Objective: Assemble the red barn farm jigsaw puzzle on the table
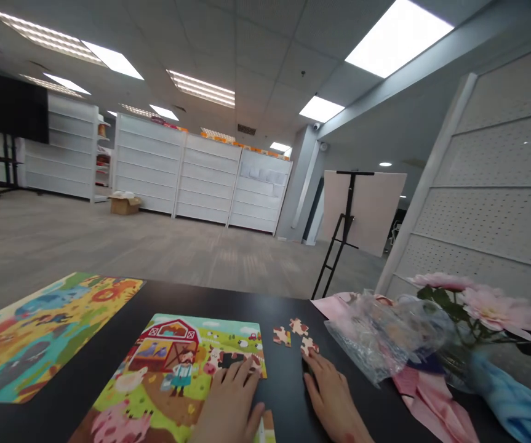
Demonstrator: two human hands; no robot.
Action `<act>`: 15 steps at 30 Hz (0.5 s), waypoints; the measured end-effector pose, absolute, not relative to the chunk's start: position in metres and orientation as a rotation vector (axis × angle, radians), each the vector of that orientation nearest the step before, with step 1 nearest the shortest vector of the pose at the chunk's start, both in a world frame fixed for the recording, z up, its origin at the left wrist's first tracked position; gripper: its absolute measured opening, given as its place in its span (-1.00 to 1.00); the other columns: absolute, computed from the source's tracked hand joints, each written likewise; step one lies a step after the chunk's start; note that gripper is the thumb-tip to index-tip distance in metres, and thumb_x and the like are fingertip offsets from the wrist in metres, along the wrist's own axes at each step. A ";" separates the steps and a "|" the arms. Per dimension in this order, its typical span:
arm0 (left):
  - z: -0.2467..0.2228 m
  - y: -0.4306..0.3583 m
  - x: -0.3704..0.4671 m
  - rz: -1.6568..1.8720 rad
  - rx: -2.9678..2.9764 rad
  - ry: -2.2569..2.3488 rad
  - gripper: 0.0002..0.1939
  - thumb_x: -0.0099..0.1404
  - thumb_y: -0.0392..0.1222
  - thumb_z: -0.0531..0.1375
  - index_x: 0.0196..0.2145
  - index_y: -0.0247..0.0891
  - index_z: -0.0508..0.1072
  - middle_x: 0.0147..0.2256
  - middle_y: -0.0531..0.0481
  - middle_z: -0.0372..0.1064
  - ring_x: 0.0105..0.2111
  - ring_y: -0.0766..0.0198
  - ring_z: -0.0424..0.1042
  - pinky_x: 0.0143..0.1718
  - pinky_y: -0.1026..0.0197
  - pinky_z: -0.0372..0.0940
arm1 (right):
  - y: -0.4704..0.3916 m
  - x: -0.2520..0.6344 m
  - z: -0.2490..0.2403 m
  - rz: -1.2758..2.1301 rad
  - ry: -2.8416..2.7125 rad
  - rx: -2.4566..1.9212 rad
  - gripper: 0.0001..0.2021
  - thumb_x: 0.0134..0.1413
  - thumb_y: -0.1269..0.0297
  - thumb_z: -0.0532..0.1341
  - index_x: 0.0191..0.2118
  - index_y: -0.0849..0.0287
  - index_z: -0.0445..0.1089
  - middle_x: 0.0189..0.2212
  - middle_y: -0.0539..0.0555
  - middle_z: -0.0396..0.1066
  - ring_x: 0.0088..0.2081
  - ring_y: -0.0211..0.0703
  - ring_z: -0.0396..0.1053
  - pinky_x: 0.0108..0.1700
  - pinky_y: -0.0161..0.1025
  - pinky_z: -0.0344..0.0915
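A farm puzzle board (149, 344) lies on the black table, showing a red barn, a farmer, a cow and pigs. A dark gap shows in the cow's body. My left hand (232, 397) rests over the board's right part, fingers spread, fingertips beside the gap. Right of the board are several loose brown-and-white puzzle pieces, among them one piece (282, 336) and another (298, 326). My right hand (332, 394) reaches the nearest piece (309, 346), its fingertips touching that piece's lower edge against the table.
Another colourful animal puzzle (48, 332) lies at the table's left. On the right are crumpled clear plastic (380, 332), pink cloth (435, 400), blue cloth (514, 394) and pink flowers (496, 307). An easel (348, 227) stands beyond the black table (191, 298).
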State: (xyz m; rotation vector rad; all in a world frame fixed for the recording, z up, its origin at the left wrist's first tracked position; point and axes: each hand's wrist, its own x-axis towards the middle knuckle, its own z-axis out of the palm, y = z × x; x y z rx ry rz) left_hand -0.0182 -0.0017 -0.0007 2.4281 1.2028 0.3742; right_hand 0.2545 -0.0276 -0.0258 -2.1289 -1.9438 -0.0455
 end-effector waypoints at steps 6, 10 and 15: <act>0.007 0.011 -0.050 0.719 2.308 1.140 -0.53 0.29 -0.23 0.14 0.14 -0.10 0.44 0.21 -0.09 0.34 0.22 0.00 0.28 0.27 -0.08 0.15 | -0.044 0.243 -0.026 -0.039 -1.978 -1.792 -0.59 0.25 0.16 0.11 0.14 0.15 0.41 0.12 0.26 0.44 0.15 0.07 0.40 0.21 -0.01 0.32; 0.008 0.028 -0.080 0.874 2.224 1.164 -0.61 0.36 -0.16 0.07 0.09 -0.18 0.46 0.15 -0.14 0.40 0.18 0.01 0.32 0.25 -0.06 0.19 | -0.047 0.238 -0.018 0.071 -1.967 -1.745 -0.72 0.24 0.16 0.17 -0.01 0.11 0.49 -0.02 0.20 0.53 0.04 0.06 0.48 0.12 -0.03 0.40; 0.003 0.038 -0.110 0.960 2.147 1.225 -0.63 0.39 -0.05 0.10 0.08 -0.14 0.47 0.10 -0.13 0.45 0.14 -0.02 0.37 0.22 -0.10 0.23 | -0.051 0.233 -0.010 0.168 -2.012 -1.669 -0.75 0.27 0.20 0.16 0.01 0.08 0.44 -0.03 0.14 0.51 0.00 -0.04 0.48 0.09 -0.16 0.40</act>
